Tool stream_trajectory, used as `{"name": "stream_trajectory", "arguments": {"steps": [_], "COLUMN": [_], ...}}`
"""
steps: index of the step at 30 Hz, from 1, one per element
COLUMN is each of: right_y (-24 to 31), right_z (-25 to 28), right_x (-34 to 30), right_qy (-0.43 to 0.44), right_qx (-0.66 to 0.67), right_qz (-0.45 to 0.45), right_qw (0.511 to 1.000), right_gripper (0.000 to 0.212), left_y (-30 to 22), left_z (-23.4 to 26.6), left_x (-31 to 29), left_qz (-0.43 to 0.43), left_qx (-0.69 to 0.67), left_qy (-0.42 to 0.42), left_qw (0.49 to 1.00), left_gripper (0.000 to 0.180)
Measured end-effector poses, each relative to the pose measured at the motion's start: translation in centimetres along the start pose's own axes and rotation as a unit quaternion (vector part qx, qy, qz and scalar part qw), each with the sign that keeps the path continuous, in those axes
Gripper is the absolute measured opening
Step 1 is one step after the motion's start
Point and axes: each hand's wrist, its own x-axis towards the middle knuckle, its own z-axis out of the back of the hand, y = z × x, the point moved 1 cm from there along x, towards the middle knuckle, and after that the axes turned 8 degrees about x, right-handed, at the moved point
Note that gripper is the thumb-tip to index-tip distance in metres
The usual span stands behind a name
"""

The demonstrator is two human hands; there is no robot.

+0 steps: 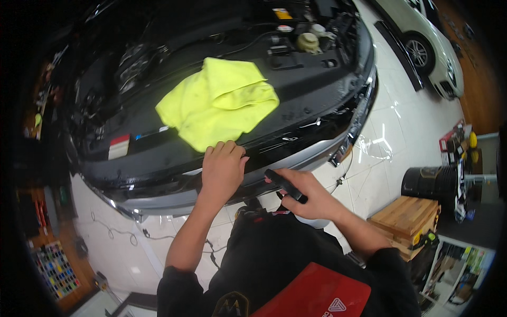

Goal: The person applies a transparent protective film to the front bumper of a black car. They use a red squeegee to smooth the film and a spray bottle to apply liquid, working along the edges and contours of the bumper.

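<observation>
My left hand [224, 168] is at the car's front edge, just below a bright yellow cloth [222, 103]. Its fingers are bent and pressed together, and what they hold, if anything, is hidden. The cloth lies crumpled on the black panel [306, 87] at the front of the engine bay. My right hand [309, 194] is closed around the black trigger head of a spray bottle [288, 186], whose nozzle points toward the car front. Part of a pale bottle body shows under that hand. A red-and-white squeegee-like block [119, 147] rests on the panel to the left.
The glossy black and silver bumper [301, 150] curves across in front of me. Cables [132, 232] trail over the white tiled floor. At right stand a wooden box [406, 216], a black drum [429, 181] and a light-coloured car [435, 53].
</observation>
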Motion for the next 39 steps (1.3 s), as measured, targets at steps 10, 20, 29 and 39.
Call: {"name": "stream_trajectory", "arguments": {"steps": [10, 20, 29, 39], "right_y": [-3.9, -4.1, 9.2, 16.6], "right_z": [4.7, 10.6, 21.2, 14.7], "right_x": [-7.7, -5.3, 9.2, 23.3], "right_qy": [-0.238, -0.222, -0.182, -0.113], "right_qx": [0.123, 0.142, 0.183, 0.278], "right_qz": [0.013, 0.072, 0.333, 0.388], "right_qw": [0.963, 0.962, 0.907, 0.871], "right_gripper": [0.061, 0.058, 0.047, 0.039], "left_y": [-4.1, -6.9, -9.9, -11.4], "left_z": [-1.5, -1.6, -5.6, -7.0], "left_x": [5.1, 6.2, 5.7, 3.2], "left_qz": [-0.027, 0.045, 0.132, 0.229], "left_qx": [0.000, 0.009, -0.008, -0.024], "left_qy": [0.138, 0.123, -0.023, -0.093], "left_qw": [0.990, 0.991, 0.991, 0.969], "left_gripper": [0.012, 0.019, 0.017, 0.019]}}
